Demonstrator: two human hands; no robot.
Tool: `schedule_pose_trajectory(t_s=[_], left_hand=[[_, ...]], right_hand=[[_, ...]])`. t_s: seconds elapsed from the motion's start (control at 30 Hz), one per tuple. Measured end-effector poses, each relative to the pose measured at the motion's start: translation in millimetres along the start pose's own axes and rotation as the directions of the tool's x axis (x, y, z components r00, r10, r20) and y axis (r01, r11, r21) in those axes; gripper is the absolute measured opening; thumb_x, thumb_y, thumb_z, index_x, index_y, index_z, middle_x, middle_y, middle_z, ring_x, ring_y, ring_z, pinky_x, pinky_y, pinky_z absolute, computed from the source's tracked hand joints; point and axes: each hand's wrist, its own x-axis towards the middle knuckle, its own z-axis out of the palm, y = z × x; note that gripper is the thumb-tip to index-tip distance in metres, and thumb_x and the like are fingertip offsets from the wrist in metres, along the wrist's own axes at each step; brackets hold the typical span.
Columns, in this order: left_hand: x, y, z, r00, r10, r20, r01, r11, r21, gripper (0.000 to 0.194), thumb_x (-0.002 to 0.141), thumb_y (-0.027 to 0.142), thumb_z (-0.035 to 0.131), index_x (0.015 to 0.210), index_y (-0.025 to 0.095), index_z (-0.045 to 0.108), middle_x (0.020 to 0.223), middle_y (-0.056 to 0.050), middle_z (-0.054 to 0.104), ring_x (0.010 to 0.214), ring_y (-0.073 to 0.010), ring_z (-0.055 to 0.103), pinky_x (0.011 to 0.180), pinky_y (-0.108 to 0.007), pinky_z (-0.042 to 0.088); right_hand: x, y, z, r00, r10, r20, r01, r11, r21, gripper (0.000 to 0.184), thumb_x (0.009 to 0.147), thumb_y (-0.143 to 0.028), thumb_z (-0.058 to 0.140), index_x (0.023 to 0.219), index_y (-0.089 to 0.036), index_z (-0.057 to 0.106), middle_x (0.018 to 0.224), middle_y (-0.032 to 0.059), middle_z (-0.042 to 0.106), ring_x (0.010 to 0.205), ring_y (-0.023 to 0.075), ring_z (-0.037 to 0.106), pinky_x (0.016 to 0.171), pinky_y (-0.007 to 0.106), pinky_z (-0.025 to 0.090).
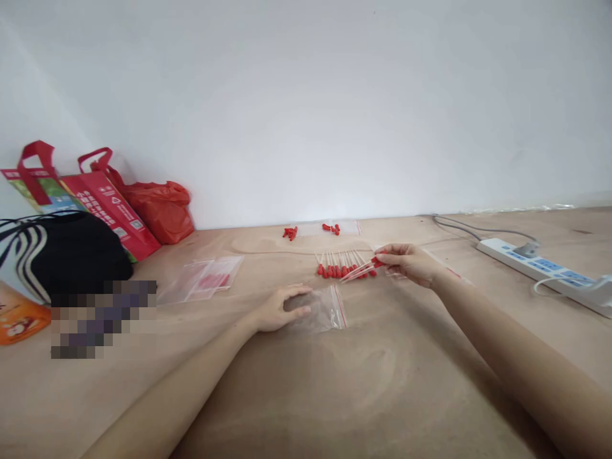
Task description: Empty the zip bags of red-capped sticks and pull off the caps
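My left hand [282, 308] rests at the left end of a clear zip bag [325, 309] with a red seal line. Its thumb and fingers are apart; whether they touch the plastic I cannot tell. My right hand [407, 262] pinches several thin white sticks by their red ends [378, 260], and the pale shafts point down to the left. Behind the zip bag lies a row of similar red-tipped sticks [337, 271], red ends toward me. The held sticks overlap the right part of that row.
Small red pieces [289, 233] lie near the wall, some on a clear bag [351, 227]. More clear bags [205, 280] lie at left. Shopping bags [109, 210] and a black drawstring bag [81, 255] stand far left. A power strip [535, 268] with cables sits right.
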Motion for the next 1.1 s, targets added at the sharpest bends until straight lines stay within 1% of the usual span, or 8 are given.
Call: schedule_pose_trajectory(t_s=[0.07,0.13,0.3,0.4,0.47,0.63,0.87,1.1], left_hand=[[13.4,0.8,1.2,0.98,-0.151,-0.131,0.144,0.988,-0.057,0.037,0.078,0.043,0.049,0.101,0.017,0.06,0.103,-0.006,0.064,0.096,-0.0191,0.058,0.084,-0.029,0.043],[31.6,1.0,3.6,0.926,-0.304,-0.226,0.302,0.952,-0.042,0.034,0.078,0.045,0.047,0.087,0.017,0.063,0.082,-0.003,0.067,0.077,-0.017,0.061,0.069,-0.025,0.045],[75.2,0.9,13.0,0.851,-0.433,-0.298,0.457,0.889,0.013,0.035,0.07,0.052,0.053,0.067,0.019,0.062,0.067,-0.001,0.064,0.066,-0.0177,0.059,0.057,-0.025,0.041],[86.1,3.8,18.2,0.822,-0.479,-0.308,0.512,0.858,0.031,0.03,0.066,0.049,0.058,0.059,0.02,0.061,0.06,0.0,0.063,0.063,-0.0186,0.06,0.056,-0.025,0.039],[86.5,6.3,19.7,0.802,-0.494,-0.336,0.535,0.844,0.035,0.025,0.068,0.044,0.057,0.061,0.021,0.063,0.064,0.0,0.065,0.067,-0.0189,0.061,0.058,-0.025,0.039],[74.9,6.5,17.5,0.75,-0.511,-0.42,0.577,0.816,0.039,0.022,0.072,0.043,0.054,0.072,0.024,0.065,0.077,-0.001,0.068,0.077,-0.0193,0.062,0.065,-0.025,0.041],[68.2,2.3,20.3,0.783,-0.479,-0.397,0.546,0.835,0.069,0.025,0.07,0.047,0.055,0.069,0.024,0.065,0.074,0.0,0.069,0.076,-0.0188,0.063,0.071,-0.027,0.042],[66.3,4.5,20.7,0.83,-0.428,-0.357,0.482,0.873,0.073,0.017,0.072,0.037,0.054,0.08,0.028,0.067,0.078,0.003,0.069,0.082,-0.0178,0.062,0.08,-0.028,0.041]], right_hand=[[5.6,-2.3,-3.3,0.993,-0.078,-0.088,0.079,0.997,0.016,0.027,0.057,-0.03,0.074,0.077,-0.016,0.062,0.07,0.0029,0.065,0.055,0.0071,0.057,0.052,0.018,0.048],[12.5,-0.9,1.2,0.968,-0.203,-0.147,0.197,0.979,-0.053,0.024,0.063,-0.033,0.07,0.077,-0.015,0.061,0.074,0.0059,0.067,0.058,0.0095,0.06,0.055,0.021,0.051],[29.3,11.9,33.0,0.89,-0.426,-0.161,0.38,0.89,-0.253,0.027,0.072,-0.035,0.059,0.087,-0.013,0.06,0.081,0.0097,0.067,0.069,0.0153,0.063,0.065,0.03,0.053],[34.0,18.9,52.7,0.835,-0.54,-0.106,0.466,0.796,-0.387,0.025,0.074,-0.031,0.057,0.091,-0.014,0.061,0.087,0.0094,0.067,0.076,0.0165,0.063,0.072,0.033,0.051],[34.2,22.3,63.5,0.798,-0.602,-0.037,0.516,0.713,-0.475,0.023,0.075,-0.027,0.055,0.093,-0.015,0.061,0.091,0.0087,0.066,0.079,0.0168,0.062,0.077,0.034,0.049],[32.1,30.0,85.1,0.737,-0.655,0.167,0.59,0.504,-0.631,0.021,0.077,-0.017,0.049,0.094,-0.016,0.062,0.096,0.0096,0.064,0.089,0.0187,0.058,0.082,0.034,0.044],[35.2,37.5,102.4,0.715,-0.597,0.365,0.617,0.293,-0.73,0.019,0.081,-0.013,0.045,0.088,-0.015,0.063,0.091,0.0095,0.061,0.085,0.0173,0.055,0.078,0.03,0.042],[35.3,37.9,104.9,0.711,-0.55,0.437,0.621,0.202,-0.757,0.013,0.081,-0.018,0.049,0.083,-0.016,0.063,0.085,0.0067,0.057,0.079,0.0146,0.053,0.072,0.025,0.042]])
